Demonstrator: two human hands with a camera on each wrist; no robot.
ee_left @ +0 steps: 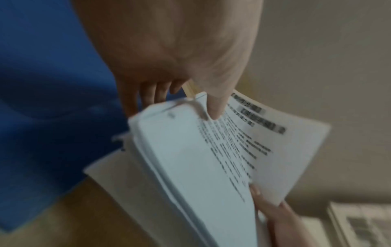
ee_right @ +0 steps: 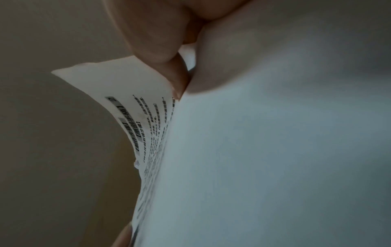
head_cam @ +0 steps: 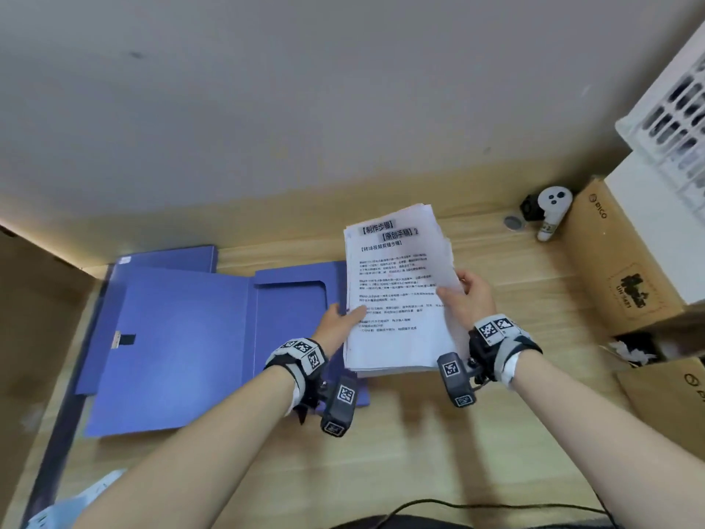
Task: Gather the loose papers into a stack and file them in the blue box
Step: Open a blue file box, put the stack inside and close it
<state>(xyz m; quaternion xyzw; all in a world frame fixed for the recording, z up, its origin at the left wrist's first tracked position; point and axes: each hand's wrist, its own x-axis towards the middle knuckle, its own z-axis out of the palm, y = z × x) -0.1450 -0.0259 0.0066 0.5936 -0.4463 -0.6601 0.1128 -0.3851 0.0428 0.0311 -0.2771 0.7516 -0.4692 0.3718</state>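
Observation:
A thick stack of printed white papers (head_cam: 396, 292) is lifted above the wooden desk, held at both side edges. My left hand (head_cam: 337, 322) grips its left edge, thumb on the top sheet and fingers underneath, as the left wrist view shows on the papers (ee_left: 201, 158). My right hand (head_cam: 463, 295) pinches the right edge; in the right wrist view the thumb presses the papers (ee_right: 264, 158). The blue box (head_cam: 183, 337) lies open flat on the desk to the left, its right tray partly under the stack.
Cardboard boxes (head_cam: 625, 261) and a white crate (head_cam: 671, 120) crowd the desk's right side. A white controller (head_cam: 551, 211) lies by the back wall. A black cable (head_cam: 457, 505) runs along the near edge. A second blue folder (head_cam: 168, 257) lies behind the open box.

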